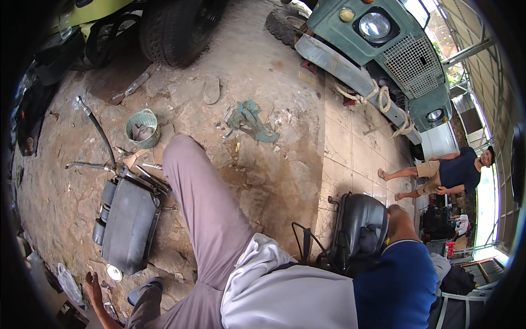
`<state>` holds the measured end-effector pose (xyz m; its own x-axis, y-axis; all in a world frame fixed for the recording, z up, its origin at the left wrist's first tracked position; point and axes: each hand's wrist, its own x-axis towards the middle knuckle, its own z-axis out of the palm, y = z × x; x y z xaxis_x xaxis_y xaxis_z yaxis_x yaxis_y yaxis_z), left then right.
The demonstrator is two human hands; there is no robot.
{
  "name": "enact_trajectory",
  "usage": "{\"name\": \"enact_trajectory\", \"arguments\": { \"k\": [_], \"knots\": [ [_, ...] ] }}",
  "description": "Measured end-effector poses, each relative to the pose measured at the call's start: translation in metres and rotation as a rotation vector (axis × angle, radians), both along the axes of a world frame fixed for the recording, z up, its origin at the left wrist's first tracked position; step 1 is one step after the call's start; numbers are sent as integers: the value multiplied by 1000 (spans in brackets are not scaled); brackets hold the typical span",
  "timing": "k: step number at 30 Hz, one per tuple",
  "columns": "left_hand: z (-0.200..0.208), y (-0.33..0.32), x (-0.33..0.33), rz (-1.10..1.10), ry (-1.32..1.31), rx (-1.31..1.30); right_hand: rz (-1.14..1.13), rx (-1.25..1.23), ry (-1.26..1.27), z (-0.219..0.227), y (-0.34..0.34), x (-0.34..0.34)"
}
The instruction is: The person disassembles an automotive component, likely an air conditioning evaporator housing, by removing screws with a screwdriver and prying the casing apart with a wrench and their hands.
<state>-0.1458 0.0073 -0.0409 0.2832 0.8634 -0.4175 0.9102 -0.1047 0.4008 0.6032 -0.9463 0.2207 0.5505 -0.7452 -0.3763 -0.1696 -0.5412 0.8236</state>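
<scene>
My left hand [93, 290] is at the lower left, its fingers stretched out and slightly apart, holding nothing I can see. Nearest to it are a round pale lid [114, 272] and a long dark grey unit [130, 225] with black cylinders [99, 230] along one side. A black hose [98, 125] with a metal end rises from the unit's far end. My right arm [402, 223], in a blue sleeve, bends beside a shiny black rounded case [359, 219] with black straps or cables. The right hand itself is hidden.
A green woven basket [150, 143] and teal rag [251, 122] lie on rough ground. A large tyre [183, 30] stands at far left. A green vehicle [405, 57] with roped bumper [356, 71] stands at far right. A person [460, 171] stands on the tiled strip [350, 142].
</scene>
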Motion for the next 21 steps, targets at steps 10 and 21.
{"name": "enact_trajectory", "arguments": {
  "k": [10, 21],
  "knots": [
    [-5, -67, 57, -131, 243, -99, 284, 654, -268, -195, 112, -21],
    [-69, -132, 77, 334, -30, 155, 673, 1539, -809, -205, 389, 27]
  ]
}}
